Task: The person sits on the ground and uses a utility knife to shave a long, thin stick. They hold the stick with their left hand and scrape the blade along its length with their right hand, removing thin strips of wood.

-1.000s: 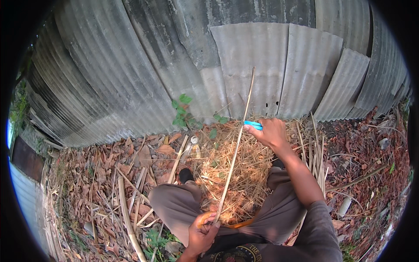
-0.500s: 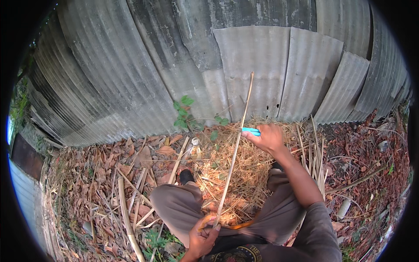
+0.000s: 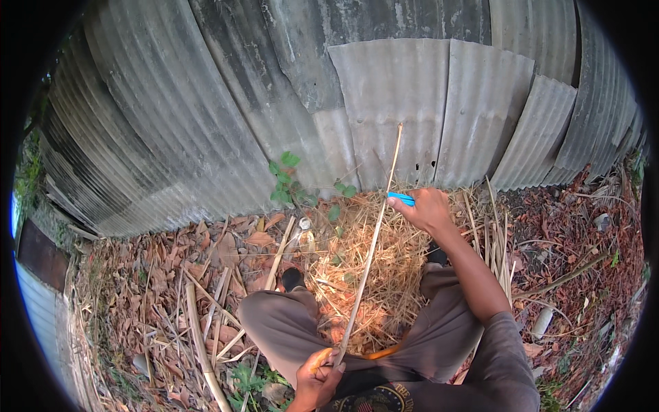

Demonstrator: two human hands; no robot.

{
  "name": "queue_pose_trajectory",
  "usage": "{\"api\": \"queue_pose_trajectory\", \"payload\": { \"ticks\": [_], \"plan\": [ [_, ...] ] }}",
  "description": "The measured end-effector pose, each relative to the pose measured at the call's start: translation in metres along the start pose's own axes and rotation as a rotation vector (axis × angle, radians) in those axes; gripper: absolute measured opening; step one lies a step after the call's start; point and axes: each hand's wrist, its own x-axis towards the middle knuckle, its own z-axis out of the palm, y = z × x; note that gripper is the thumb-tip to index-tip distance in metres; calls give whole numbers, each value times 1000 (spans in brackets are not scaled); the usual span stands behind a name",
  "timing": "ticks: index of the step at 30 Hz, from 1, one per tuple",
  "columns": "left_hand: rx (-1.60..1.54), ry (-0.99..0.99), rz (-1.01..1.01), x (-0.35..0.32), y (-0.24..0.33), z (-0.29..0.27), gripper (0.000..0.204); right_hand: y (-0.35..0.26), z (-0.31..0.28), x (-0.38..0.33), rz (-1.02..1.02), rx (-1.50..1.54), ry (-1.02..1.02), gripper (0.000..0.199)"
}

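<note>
A long, thin, pale strip of wood or cane point(image 3: 371, 259) slants up and away from my lap toward the metal wall. My left hand point(image 3: 318, 379) is closed around its near end, with something orange against the fingers. Farther up, my right hand point(image 3: 423, 210) grips a small bright blue tool point(image 3: 401, 199), perhaps a cutter. The tool's end meets the strip, and my right thumb lies beside it. Any blade is too small to make out. Beyond the tool, the strip's thin far tip stands free in front of the wall.
A corrugated metal wall point(image 3: 397, 89) rises across the far side. Straw-like shavings point(image 3: 367, 275) are heaped between my bent legs. Dry leaves point(image 3: 165, 275) and loose sticks point(image 3: 199, 343) cover the ground at left; more sticks lie at right. A green plant point(image 3: 285, 180) grows by the wall.
My right hand and the blue tool have moved a little outward along the strip, toward its far tip. That tip has dropped slightly and shifted right. The left hand keeps its grip.
</note>
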Motion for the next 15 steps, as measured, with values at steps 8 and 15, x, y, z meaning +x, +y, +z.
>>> {"api": "queue_pose_trajectory", "payload": {
  "ticks": [8, 15],
  "plan": [
    [-52, 55, 43, -1, -14, -8, 38, -32, 10, -37, -265, 67, -78, 80],
    [-37, -10, 9, -2, -18, -9, 38, 2, 18, -25, -311, -34, 125, 81]
  ]
}}
